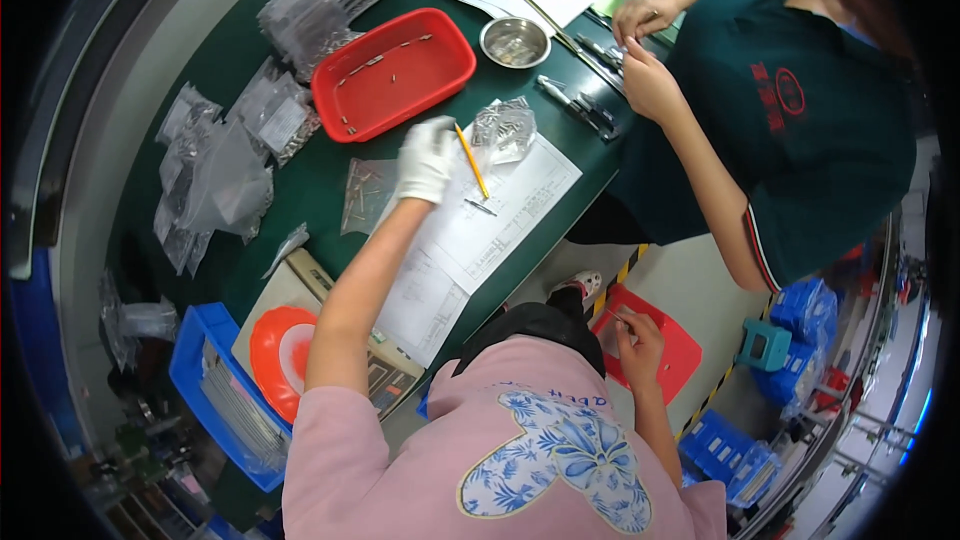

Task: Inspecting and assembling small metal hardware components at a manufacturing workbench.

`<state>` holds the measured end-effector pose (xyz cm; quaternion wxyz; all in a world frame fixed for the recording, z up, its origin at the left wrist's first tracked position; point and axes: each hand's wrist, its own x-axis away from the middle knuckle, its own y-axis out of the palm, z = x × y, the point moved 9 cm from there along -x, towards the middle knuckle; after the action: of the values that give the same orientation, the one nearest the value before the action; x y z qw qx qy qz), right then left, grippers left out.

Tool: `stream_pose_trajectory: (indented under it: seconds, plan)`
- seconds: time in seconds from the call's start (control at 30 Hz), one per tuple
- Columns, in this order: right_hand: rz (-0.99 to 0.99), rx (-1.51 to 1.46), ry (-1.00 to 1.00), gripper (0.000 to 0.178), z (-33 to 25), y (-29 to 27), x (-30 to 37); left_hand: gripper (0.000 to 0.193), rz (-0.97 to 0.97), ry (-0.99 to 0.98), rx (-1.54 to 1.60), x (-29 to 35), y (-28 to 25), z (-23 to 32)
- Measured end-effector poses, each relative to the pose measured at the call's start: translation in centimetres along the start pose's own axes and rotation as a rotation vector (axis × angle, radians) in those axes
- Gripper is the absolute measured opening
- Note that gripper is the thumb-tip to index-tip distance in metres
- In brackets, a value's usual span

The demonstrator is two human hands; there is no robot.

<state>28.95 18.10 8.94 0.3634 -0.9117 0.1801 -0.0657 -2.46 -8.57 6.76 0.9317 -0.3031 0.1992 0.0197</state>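
My left hand (427, 158), in a white glove, is over the drawing sheets between the red tray (395, 118) and a yellow pencil (472, 162). Its fingers are blurred, and whether they hold anything is unclear. Right of the pencil is a clear bag of small metal pins (503, 130). A slim pen-like metal piece (481, 207) lies on the drawing (520, 210). Left of my glove is a flat clear bag with a few pins (367, 190). My bare right hand (638, 345), low beside my body, pinches a small thin piece (613, 313). Several small pins lie in the tray.
A co-worker in a dark green shirt (800, 130) handles something small across the table corner. A metal bowl (515, 43), calipers (540, 10) and several bagged parts (215, 175) lie around. A blue bin (190, 355) and scale (390, 380) stand near left; a red stool (680, 355) is right.
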Motion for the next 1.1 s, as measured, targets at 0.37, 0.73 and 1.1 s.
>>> stream_pose_trajectory:
  seconds: [0.37, 0.73, 1.1]
  plan:
    - [0.224, 0.11, 0.246, 0.012, 2.2, -5.2, 5.8, 0.051, -0.809, 0.003, -0.692, -3.2, 15.5, 1.7]
    - [0.425, 0.128, 0.601, 0.01, 7.7, -5.5, 16.8, 0.034, -0.674, 0.126, -0.613, -2.0, 15.6, 0.5]
    - [0.327, 0.075, 0.342, 0.012, 6.9, -5.2, 10.5, 0.015, -0.481, -0.378, -0.031, -3.2, 13.9, -6.6]
